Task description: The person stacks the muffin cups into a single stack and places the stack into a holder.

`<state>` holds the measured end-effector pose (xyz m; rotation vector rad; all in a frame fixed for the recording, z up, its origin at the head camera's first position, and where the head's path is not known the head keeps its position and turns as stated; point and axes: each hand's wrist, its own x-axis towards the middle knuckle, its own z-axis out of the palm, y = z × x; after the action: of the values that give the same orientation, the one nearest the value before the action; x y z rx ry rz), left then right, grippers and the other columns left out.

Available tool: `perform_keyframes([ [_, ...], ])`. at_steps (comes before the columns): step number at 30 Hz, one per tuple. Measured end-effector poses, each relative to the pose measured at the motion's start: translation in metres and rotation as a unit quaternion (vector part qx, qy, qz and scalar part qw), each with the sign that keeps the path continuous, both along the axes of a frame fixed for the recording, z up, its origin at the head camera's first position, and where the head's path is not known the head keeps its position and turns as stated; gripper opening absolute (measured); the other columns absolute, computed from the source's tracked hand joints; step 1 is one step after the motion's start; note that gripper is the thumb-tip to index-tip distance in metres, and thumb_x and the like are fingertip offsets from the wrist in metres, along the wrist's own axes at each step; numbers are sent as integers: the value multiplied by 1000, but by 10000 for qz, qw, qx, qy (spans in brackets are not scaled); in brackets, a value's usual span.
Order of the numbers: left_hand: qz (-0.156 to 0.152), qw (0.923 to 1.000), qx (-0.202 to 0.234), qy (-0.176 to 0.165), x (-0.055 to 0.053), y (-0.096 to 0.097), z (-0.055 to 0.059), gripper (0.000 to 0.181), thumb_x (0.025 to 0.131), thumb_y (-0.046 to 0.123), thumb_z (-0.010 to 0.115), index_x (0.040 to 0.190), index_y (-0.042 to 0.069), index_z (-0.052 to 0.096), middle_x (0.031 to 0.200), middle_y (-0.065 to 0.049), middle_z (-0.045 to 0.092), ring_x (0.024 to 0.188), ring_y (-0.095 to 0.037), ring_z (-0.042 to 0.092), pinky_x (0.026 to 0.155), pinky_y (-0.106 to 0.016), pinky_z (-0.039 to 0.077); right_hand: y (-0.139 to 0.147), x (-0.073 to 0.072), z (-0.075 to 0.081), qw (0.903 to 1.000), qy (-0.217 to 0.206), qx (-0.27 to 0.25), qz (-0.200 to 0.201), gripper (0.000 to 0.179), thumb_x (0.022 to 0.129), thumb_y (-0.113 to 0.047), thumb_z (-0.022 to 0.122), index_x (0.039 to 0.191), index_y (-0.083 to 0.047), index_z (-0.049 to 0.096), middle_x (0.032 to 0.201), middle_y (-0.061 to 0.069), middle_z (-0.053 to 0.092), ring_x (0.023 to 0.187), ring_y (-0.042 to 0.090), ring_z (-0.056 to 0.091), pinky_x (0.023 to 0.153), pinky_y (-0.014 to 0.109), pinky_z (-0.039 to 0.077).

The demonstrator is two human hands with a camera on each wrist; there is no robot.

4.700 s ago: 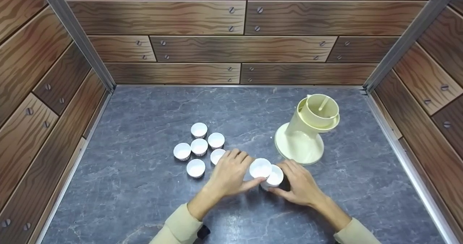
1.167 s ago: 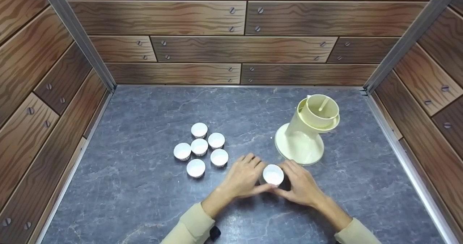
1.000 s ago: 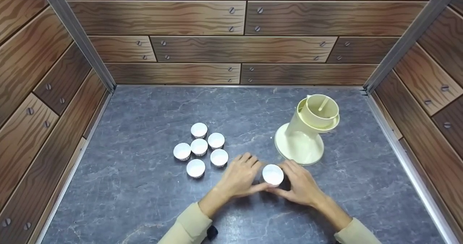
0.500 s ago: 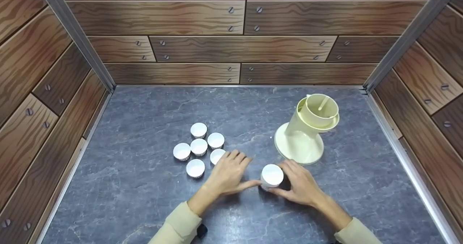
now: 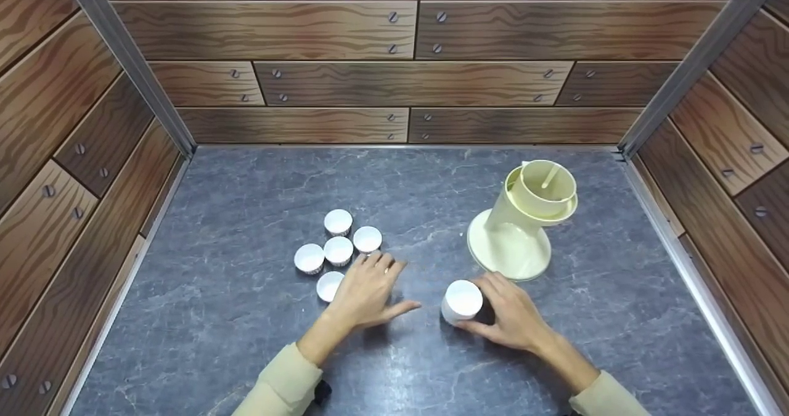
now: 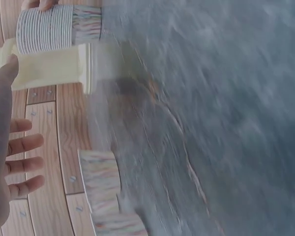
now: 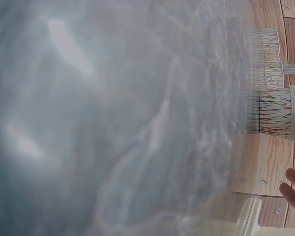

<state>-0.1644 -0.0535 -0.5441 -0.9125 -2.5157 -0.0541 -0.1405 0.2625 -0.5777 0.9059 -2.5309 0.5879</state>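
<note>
My right hand holds a stack of white paper baking cups upright on the table, thumb and fingers around its right side. In the left wrist view the stack shows many nested rims and a streaked coloured pattern on the lowest cup. My left hand is over the right side of the loose baking cups, its fingers spread and holding nothing. It hides one cup and partly covers another cup. In the left wrist view its fingers are apart from the stack.
A pale yellow stand with a wide round base and tilted cup-shaped top is behind my right hand. Wood-patterned panels enclose the dark marbled tabletop at the back and sides.
Earlier, my left hand brought a cup onto the stack and lingered beside it. It has since moved left to the loose cups. My right hand stays at the stack.
</note>
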Motion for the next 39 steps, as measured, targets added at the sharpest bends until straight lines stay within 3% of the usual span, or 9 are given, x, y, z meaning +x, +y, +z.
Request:
perform_keyframes([
  [6,217,9997,-55,-87,-4,-13,-1,77,87,79,64,131,16,66,113,-5,70,103,-25,67,86,-41,58,0,0,1,10000,-40,13,-17,67,76,-61,88,121,-15,68,106,-4,68,98,11,63,81,35,57],
  [19,715,9970,-259,-126,-11,-32,-10,77,90,77,60,138,17,63,111,-6,66,100,-26,62,85,-40,52,1,-1,1,10000,-59,60,1,67,77,-61,87,121,-15,67,106,-3,67,98,12,63,81,34,56],
  [39,890,9948,-494,-11,-20,-37,-25,69,91,74,63,129,16,64,106,-7,66,101,-27,60,85,-43,47,0,-1,0,10000,-61,-28,30,67,76,-59,88,122,-14,68,107,-3,68,99,12,63,83,35,57],
])
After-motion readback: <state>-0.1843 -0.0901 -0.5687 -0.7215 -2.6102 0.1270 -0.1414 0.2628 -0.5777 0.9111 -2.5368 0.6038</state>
